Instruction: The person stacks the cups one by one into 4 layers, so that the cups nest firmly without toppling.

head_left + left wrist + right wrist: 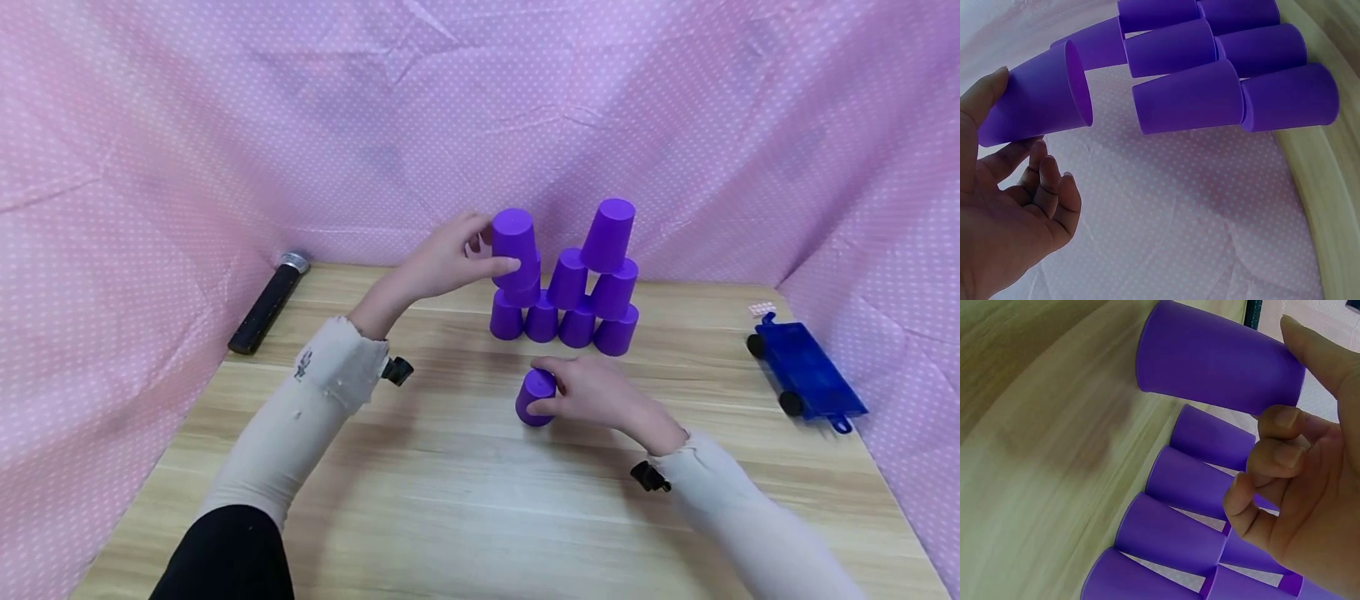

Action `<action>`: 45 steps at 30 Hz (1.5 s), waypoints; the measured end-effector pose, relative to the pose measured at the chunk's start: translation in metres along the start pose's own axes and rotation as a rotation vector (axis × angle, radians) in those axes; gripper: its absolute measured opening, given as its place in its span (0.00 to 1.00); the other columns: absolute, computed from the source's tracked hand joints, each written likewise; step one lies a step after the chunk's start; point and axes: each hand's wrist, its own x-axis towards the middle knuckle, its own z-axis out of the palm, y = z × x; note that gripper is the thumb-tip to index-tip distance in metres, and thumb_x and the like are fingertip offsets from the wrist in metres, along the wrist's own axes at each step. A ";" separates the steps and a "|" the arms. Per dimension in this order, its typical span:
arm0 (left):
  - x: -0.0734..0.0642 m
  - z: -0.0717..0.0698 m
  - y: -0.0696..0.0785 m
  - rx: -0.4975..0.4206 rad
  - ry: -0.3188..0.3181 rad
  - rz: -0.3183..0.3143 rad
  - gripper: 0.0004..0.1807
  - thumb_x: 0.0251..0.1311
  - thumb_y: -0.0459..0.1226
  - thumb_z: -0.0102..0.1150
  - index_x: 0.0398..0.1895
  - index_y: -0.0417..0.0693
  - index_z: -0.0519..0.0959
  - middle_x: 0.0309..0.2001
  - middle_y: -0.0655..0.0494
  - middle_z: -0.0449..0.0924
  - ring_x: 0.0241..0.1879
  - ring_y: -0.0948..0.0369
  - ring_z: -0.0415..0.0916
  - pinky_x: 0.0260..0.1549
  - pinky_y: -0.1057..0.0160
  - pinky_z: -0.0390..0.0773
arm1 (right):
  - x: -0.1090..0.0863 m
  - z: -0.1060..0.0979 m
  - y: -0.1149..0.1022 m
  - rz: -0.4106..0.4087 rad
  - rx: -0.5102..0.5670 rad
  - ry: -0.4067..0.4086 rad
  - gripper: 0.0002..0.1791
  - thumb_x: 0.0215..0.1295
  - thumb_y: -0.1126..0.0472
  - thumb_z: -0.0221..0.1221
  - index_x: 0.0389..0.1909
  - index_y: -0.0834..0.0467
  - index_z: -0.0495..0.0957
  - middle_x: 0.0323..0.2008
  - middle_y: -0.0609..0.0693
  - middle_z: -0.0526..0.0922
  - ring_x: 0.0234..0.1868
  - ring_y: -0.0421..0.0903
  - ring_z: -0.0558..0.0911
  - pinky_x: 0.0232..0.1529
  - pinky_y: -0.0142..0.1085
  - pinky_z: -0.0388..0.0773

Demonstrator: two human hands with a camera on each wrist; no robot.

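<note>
My left hand pinches an upside-down purple cup between thumb and fingers, at the upper left of a cup pyramid. In the left wrist view, that cup hangs mouth-down, with a gap to the row of cups beneath. Several inverted purple cups form the bottom row; three make the second, and a single cup tops the right side. In front of the pyramid, my right hand grips another inverted cup. The right wrist view has this cup seemingly held just above the table.
A black microphone with a silver head lies at the table's left edge. On the right sits a blue toy cart with black wheels, near a small pink-and-white piece. Pink dotted cloth surrounds the wooden table.
</note>
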 end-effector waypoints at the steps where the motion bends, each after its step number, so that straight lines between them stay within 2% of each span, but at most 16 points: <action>1: 0.003 0.000 0.000 0.000 0.004 0.005 0.21 0.60 0.56 0.66 0.46 0.54 0.77 0.45 0.51 0.73 0.45 0.56 0.70 0.42 0.57 0.72 | 0.001 0.001 0.000 0.009 0.001 -0.004 0.32 0.56 0.37 0.69 0.57 0.50 0.78 0.29 0.38 0.83 0.26 0.35 0.76 0.31 0.32 0.75; 6: 0.020 0.000 0.001 0.020 0.013 0.021 0.21 0.59 0.56 0.65 0.45 0.52 0.77 0.45 0.51 0.72 0.45 0.55 0.69 0.42 0.58 0.71 | 0.000 0.003 0.001 0.051 0.019 -0.018 0.30 0.55 0.38 0.70 0.55 0.49 0.78 0.32 0.40 0.84 0.29 0.35 0.79 0.33 0.34 0.76; 10: 0.032 0.002 0.001 0.047 0.009 0.008 0.24 0.60 0.56 0.65 0.50 0.52 0.78 0.46 0.52 0.73 0.45 0.55 0.69 0.42 0.58 0.72 | -0.002 0.005 0.003 0.069 0.076 -0.023 0.28 0.55 0.39 0.70 0.53 0.49 0.78 0.32 0.39 0.84 0.29 0.35 0.78 0.32 0.34 0.75; 14: 0.042 0.005 0.002 0.051 -0.002 0.006 0.27 0.60 0.57 0.65 0.56 0.53 0.77 0.48 0.52 0.73 0.46 0.55 0.70 0.44 0.58 0.72 | -0.003 0.007 0.004 0.080 0.126 -0.012 0.27 0.55 0.40 0.71 0.52 0.49 0.79 0.31 0.39 0.83 0.28 0.35 0.77 0.31 0.33 0.74; 22: 0.060 0.013 0.004 0.059 -0.010 -0.001 0.31 0.59 0.59 0.64 0.61 0.54 0.76 0.51 0.53 0.73 0.49 0.57 0.70 0.46 0.59 0.74 | -0.003 0.013 0.007 0.072 0.188 0.027 0.27 0.53 0.41 0.72 0.51 0.48 0.80 0.32 0.37 0.82 0.29 0.36 0.77 0.31 0.32 0.74; 27: 0.066 0.018 0.003 0.044 -0.019 -0.034 0.32 0.59 0.59 0.65 0.63 0.55 0.75 0.54 0.54 0.71 0.51 0.59 0.70 0.49 0.60 0.74 | -0.004 0.013 0.007 0.077 0.237 0.023 0.27 0.54 0.43 0.73 0.52 0.49 0.80 0.33 0.38 0.83 0.30 0.37 0.77 0.32 0.33 0.75; 33: 0.072 0.023 0.000 0.032 -0.021 -0.022 0.34 0.59 0.59 0.65 0.63 0.51 0.75 0.55 0.52 0.72 0.52 0.58 0.70 0.50 0.59 0.74 | -0.004 0.013 0.009 0.090 0.253 0.024 0.26 0.54 0.44 0.73 0.52 0.49 0.80 0.32 0.38 0.82 0.29 0.37 0.76 0.31 0.33 0.74; 45: 0.078 0.029 -0.004 0.061 -0.029 -0.044 0.38 0.58 0.61 0.64 0.66 0.51 0.73 0.56 0.52 0.71 0.52 0.57 0.72 0.50 0.59 0.76 | -0.004 0.015 0.011 0.097 0.255 0.028 0.26 0.54 0.43 0.73 0.51 0.48 0.81 0.29 0.37 0.80 0.28 0.38 0.75 0.30 0.33 0.73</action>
